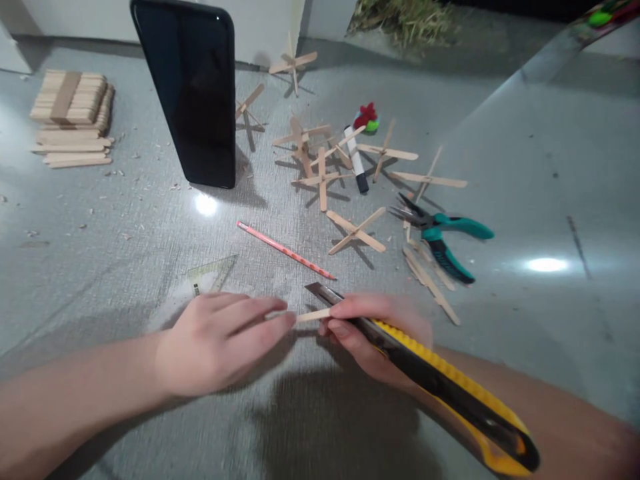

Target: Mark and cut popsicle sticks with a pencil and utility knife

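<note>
Craft stick (313, 315), one, pale wood: on the wearer's side of the pink pencil (286, 249), which serves as reference, near its pointed end; spans the gap between both hands.

Left hand (220, 343): fingertips at the stick's left end, seemingly pinching it, though the thumb is hidden.

Right hand (373, 327): narrow grip, thumb and fingers closed on the stick's right end, also holding a yellow-and-black utility knife (440, 377), its blade extended just beside the pencil's point.

Set square (213, 272), transparent: left of the pencil, near the left hand.

Crossed-stick pieces (355, 231), several: beyond the pencil and to its right, a black-and-white marker (356, 160) among them.

Pliers (440, 230), teal-handled, jaws parted: right of the pencil.

Phone (195, 100), black, standing on end: beyond the pencil's blunt end.

Stick bundle (70, 100), banded: far left of the pencil.
</note>
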A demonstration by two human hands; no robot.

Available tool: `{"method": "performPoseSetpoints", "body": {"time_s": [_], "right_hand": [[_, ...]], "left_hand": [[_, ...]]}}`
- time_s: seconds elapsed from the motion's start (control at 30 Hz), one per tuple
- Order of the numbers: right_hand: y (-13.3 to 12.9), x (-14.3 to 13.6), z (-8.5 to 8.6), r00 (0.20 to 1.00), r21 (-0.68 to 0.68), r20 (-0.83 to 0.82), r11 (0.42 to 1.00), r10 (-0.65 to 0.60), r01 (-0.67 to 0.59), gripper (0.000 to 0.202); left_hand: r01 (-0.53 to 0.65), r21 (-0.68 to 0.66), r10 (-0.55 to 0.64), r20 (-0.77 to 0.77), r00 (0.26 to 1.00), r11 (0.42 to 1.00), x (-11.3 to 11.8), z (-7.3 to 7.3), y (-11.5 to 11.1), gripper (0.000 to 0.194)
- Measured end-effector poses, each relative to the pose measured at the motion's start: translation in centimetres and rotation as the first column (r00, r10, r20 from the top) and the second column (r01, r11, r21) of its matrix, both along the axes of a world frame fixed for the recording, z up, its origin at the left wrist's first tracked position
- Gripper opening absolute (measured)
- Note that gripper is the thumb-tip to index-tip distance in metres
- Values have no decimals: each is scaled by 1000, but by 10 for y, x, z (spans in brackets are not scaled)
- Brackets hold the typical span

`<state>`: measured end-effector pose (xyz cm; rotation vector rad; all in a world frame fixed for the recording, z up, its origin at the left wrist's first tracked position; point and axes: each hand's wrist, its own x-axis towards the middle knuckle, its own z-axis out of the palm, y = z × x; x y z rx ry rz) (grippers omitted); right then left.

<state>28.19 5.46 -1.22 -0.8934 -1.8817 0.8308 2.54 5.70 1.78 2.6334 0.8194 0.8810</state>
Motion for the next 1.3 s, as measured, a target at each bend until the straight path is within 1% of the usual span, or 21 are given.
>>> {"method": "performPoseSetpoints", "body": {"time_s": [0.03,0.1,0.17,0.2,0.27,0.33,0.43,0.5,0.53,0.6,0.67,0.73,0.8,0.87,0.97,1.0,1.07,1.13,1.17,1.23,1.3], "right_hand": [[0,-1,1,999,-7,22,999,-33,33,11],[-1,-1,1,994,-38,54,994,-99,101,14],[-2,-1,1,987,-80,62,985,-146,150,17],[-2,0,0,986,-96,56,982,-160,164,18],[-3,2,-1,987,-99,36,982,-155,158,19],[-3,4,-1,993,-76,16,991,-113,114,22],[-3,7,-1,999,-69,-7,996,-51,51,26],[-3,8,-1,999,-66,-23,997,-36,34,25],[-3,8,-1,999,-61,-32,998,-30,28,25],[-3,8,-2,998,-42,-60,999,-17,14,26],[-3,8,-3,995,-20,-98,1000,11,-13,27],[-3,7,-3,992,-5,-117,999,41,-42,27],[-2,7,-3,992,-6,-114,998,60,-61,26],[-2,7,-2,993,-11,-99,998,59,-61,24],[1,3,3,997,21,-50,998,64,-63,19],[3,1,5,996,31,-22,996,88,-87,18],[6,-3,9,985,31,31,985,167,-168,17],[8,-6,12,965,3,72,967,254,-255,19],[8,-7,13,958,-11,96,962,272,-272,20],[7,-8,13,957,-34,159,970,244,-242,21],[7,-9,13,954,-28,209,977,214,-213,21]], "left_hand": [[-11,-133,12,10,1000,991,3,-3,0,26],[-13,-352,15,3,1000,936,8,-6,-2,40],[-15,-483,6,-19,1000,876,9,-6,-4,48],[-35,-522,21,-32,999,852,9,-5,-5,47],[-69,-575,52,-47,998,815,8,-3,-6,39],[-55,-600,49,-27,998,798,6,-2,-6,31],[-10,-567,32,29,999,824,4,-3,-4,23],[-6,-566,48,59,997,825,3,-4,-1,28],[-14,-585,66,69,995,811,3,-5,1,28],[-40,-644,115,75,991,764,3,-5,3,26],[-75,-690,166,66,984,720,4,-5,5,29],[-102,-711,192,46,980,696,5,-4,6,27],[-112,-704,183,27,983,701,4,-5,7,14],[-116,-667,157,1,988,736,3,-6,8,5],[-128,-529,112,-61,992,839,0,-11,10,10],[-118,-470,94,-75,993,875,0,-13,12,13],[-93,-387,54,-112,992,917,0,-16,14,17],[-73,-366,21,-146,989,928,0,-20,17,18],[-70,-369,14,-154,988,927,0,-21,19,18],[-76,-387,19,-150,989,919,1,-23,21,17],[-85,-414,29,-138,990,907,2,-24,23,16]]}}
